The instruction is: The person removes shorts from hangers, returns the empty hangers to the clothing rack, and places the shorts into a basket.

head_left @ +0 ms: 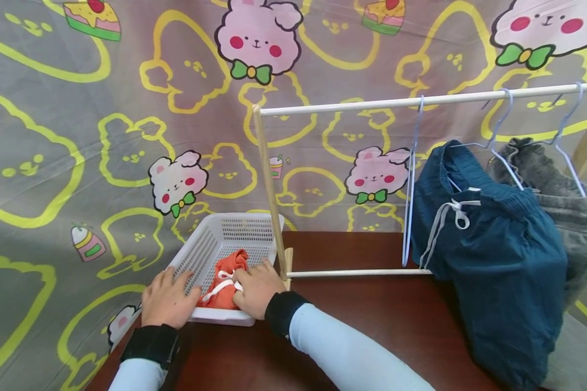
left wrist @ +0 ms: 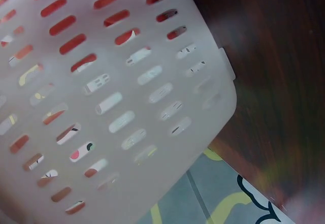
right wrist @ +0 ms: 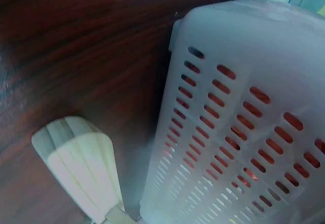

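Only the head view shows both hands [head_left: 168, 298] [head_left: 258, 288] at the basket [head_left: 220, 314].

My left hand [head_left: 168, 297] lies back upward, fingers pointing forward, thumb apart; my right hand [head_left: 258, 288], near it, angles leftward at the end of an outstretched forearm [head_left: 342, 345]. From my distant seat, I can't quite make out how far its fingertips curl.
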{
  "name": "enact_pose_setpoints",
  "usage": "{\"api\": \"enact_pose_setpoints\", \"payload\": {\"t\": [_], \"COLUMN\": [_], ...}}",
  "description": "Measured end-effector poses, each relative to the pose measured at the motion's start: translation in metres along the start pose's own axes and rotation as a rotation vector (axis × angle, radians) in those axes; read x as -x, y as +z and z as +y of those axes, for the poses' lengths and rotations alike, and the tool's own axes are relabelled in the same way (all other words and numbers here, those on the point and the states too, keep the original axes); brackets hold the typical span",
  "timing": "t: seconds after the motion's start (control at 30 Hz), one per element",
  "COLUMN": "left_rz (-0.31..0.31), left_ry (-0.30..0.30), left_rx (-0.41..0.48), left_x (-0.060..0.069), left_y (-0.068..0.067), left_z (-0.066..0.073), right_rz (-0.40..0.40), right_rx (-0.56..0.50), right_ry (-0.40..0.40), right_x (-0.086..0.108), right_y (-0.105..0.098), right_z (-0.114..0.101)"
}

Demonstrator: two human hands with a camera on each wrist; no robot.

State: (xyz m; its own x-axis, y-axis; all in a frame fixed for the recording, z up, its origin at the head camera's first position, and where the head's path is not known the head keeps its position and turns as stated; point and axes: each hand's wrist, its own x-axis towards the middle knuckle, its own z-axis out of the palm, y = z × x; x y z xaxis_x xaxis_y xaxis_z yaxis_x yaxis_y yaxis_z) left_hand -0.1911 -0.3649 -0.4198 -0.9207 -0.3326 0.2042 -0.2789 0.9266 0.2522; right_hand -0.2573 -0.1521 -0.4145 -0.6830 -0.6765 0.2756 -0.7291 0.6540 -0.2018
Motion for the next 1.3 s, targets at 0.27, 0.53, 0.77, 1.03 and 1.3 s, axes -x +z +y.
{"api": "enact_pose_setpoints", "payload": {"t": [0.27,0.53,0.77,1.03,1.3], "left_rz": [-0.001,-0.013,0.001,-0.016,-0.005], "left_ry": [-0.025,-0.043,-0.034,-0.013,0.0], "left_rx": [0.001,-0.019,-0.014,-0.02,-0.019], "left_x": [0.0,-0.003,-0.002,-0.001,-0.003], "left_y": [0.0,0.0,0.001,0.001,-0.001], "left_z": [0.003,0.005,0.004,0.002,0.0], "right_rz": [0.029,0.04,0.01,-0.023,0.064], "right_rx": [0.084,0.003,-0.038,-0.085,-0.117], "right_ry": [-0.015,0.026,0.02,0.026,-0.023], "right_x": [0.002,0.003,0.003,0.017,0.03], "right_y": [-0.003,0.0,0.0,-0.006,-0.02], "right_z": [-0.002,0.001,0.004,0.017,0.045]}}
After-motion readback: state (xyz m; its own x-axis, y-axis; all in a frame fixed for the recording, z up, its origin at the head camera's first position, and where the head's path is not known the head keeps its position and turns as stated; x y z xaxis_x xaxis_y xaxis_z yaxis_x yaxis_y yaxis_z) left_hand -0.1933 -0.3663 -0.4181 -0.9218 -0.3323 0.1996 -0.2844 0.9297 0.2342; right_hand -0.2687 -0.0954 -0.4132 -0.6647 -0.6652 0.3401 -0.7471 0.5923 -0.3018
